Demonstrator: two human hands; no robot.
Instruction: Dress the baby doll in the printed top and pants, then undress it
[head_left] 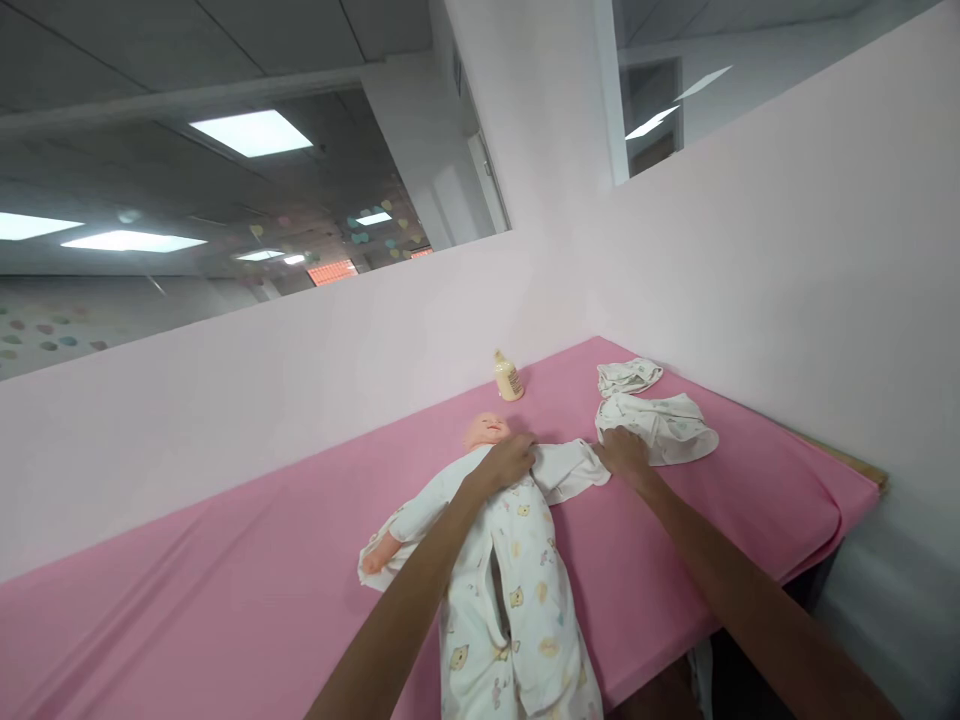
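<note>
A baby doll (489, 428) lies on its back, dressed in a white romper (517, 600) with a bear print. My left hand (510, 460) is closed at the doll's upper chest and shoulder, over the garment; its fingertips are partly hidden. The white sleeve (566, 468) stretches sideways from there. At the cuff end my right hand (624, 452) pinches the sleeve's fabric. The doll's other arm (384, 552) pokes out of its sleeve at the left and rests on cloth.
A pink-covered table (247, 560) carries everything, with white walls behind and at the right. A cream pump bottle (508, 378) stands beyond the doll's head. Printed white clothing (679, 428) lies beside my right hand, with a smaller folded cloth (628, 376) behind it.
</note>
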